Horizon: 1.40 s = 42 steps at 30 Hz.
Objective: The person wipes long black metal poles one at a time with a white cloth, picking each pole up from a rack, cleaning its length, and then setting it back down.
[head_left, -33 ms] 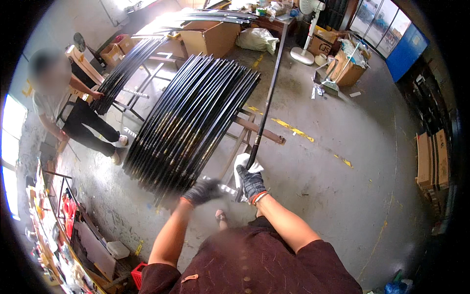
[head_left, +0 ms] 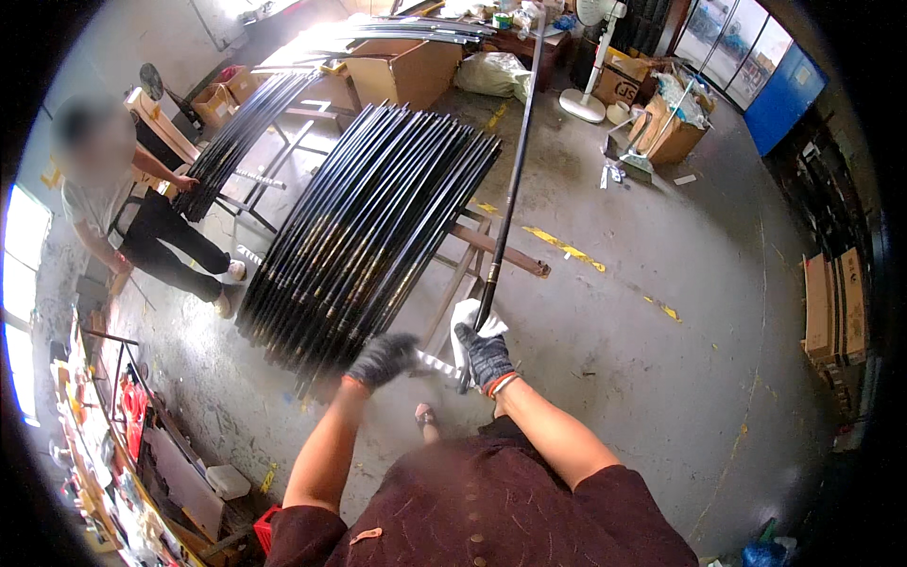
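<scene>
My right hand [head_left: 485, 354], in a dark grey knit glove with an orange cuff, is closed around the lower part of a long black rod [head_left: 511, 203] with gold bands. A white cloth [head_left: 467, 314] is bunched between its fingers and the rod. The rod points away from me and upward, its butt end just below the hand. My left hand [head_left: 381, 362], gloved alike, is beside the near ends of many similar black rods [head_left: 378, 217], lying side by side on a stand. Motion blurs its fingers, so their grip does not show.
A rusty stand bar [head_left: 515, 255] juts right from under the rods. At left, another person [head_left: 123, 189] stands by a second rack of rods [head_left: 248, 142]. Farther back are a cardboard box [head_left: 406, 76], a white fan [head_left: 584, 106] and a dustpan [head_left: 638, 165]. A cluttered shelf [head_left: 123, 454] stands lower left.
My left hand has shifted slightly up and left. The far end of the rod in my right hand has swung a little to the left; that hand's hold is unchanged.
</scene>
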Motion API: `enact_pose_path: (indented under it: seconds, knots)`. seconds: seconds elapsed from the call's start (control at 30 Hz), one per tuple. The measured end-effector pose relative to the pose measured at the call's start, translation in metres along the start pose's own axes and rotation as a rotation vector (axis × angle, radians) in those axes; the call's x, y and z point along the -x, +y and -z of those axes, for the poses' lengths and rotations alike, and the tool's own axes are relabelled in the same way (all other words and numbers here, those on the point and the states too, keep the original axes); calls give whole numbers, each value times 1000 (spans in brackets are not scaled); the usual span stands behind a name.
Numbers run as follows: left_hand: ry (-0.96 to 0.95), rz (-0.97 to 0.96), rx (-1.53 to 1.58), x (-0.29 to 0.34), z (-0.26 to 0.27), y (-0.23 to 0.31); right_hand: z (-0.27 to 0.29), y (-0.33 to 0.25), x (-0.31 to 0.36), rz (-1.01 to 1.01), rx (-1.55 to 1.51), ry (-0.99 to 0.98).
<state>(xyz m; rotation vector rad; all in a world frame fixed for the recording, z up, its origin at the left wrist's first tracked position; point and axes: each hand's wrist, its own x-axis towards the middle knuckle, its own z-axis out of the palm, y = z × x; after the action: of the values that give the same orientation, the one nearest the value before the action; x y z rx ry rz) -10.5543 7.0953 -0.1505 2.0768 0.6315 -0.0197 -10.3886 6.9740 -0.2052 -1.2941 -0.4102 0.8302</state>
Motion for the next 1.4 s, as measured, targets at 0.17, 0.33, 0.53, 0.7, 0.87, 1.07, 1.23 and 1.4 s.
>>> enact_pose_path:
  seconds: [0.17,0.33,0.53,0.7,0.87,1.07,1.23,1.4]
  knots:
    - [67,-7,661,-65,-21,56,3,3,17,48,88,-194]
    - [130,169,799,-79,-51,77,39,-1,21,104,892,-427]
    - [460,-54,533,-144,-12,78,140,97,101,-249,630,-297]
    - [680,51,0,-104,-81,-59,241,33,113,-861,223,296]
    - [417,370,-288,-32,-161,-131,274,20,142,-526,-126,383]
    - [314,563,-326,-13,-194,-174,235,0,138,-568,-81,358]
    - [309,553,-293,2,-191,-183,217,-5,124,-569,-20,257]
    - [682,651,-548,44,-146,-220,189,-22,106,-566,-119,125]
